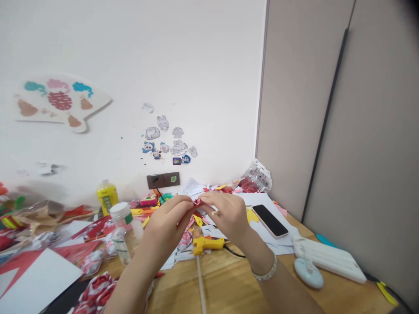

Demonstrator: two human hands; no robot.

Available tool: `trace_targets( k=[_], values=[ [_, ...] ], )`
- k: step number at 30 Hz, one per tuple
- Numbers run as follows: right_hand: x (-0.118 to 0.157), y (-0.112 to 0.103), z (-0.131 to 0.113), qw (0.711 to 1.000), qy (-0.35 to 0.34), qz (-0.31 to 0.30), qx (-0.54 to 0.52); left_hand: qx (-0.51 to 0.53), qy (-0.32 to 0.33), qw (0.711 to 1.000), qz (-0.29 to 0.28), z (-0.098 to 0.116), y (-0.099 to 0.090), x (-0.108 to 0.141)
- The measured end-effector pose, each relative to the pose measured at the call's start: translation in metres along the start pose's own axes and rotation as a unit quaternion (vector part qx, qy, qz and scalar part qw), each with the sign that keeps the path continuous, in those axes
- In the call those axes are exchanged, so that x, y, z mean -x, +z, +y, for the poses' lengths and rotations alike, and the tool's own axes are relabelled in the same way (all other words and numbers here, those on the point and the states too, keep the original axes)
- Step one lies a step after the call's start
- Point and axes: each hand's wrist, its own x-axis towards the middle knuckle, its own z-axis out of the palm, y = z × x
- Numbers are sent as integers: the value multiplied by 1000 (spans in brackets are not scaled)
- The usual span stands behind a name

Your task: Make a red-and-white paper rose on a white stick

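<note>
Both hands meet above the middle of the wooden table, holding a small folded red-and-white paper piece (197, 202) between their fingertips. My left hand (173, 214) pinches it from the left, fingers closed. From the right, my right hand (227, 213) has its thumb and fingers on the same piece; a sparkling bracelet circles that wrist. Just below the hands lies a yellow glue gun (207, 245) with a black cord, and a pale stick (200, 283) extends toward the near edge. Scraps of red, white and yellow paper surround it.
Left of the hands stand a yellow bottle (107, 197) and clear containers (121, 214). A phone (270, 221) lies on white paper at right, near a white device (330, 258). Red-and-white twisted paper (96, 293) sits at the lower left. Grey cabinet doors (294, 100) border the right.
</note>
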Motion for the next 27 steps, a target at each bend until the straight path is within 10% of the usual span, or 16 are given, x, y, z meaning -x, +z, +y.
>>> trace_targets(
  k=[12, 27],
  values=[
    [-2, -5, -2, 999, -29, -23, -11, 53, -49, 995, -73, -3, -8, 2],
    [-11, -22, -7, 941, 203, -192, -188, 132, -148, 967, -161, 1, -17, -2]
  ],
)
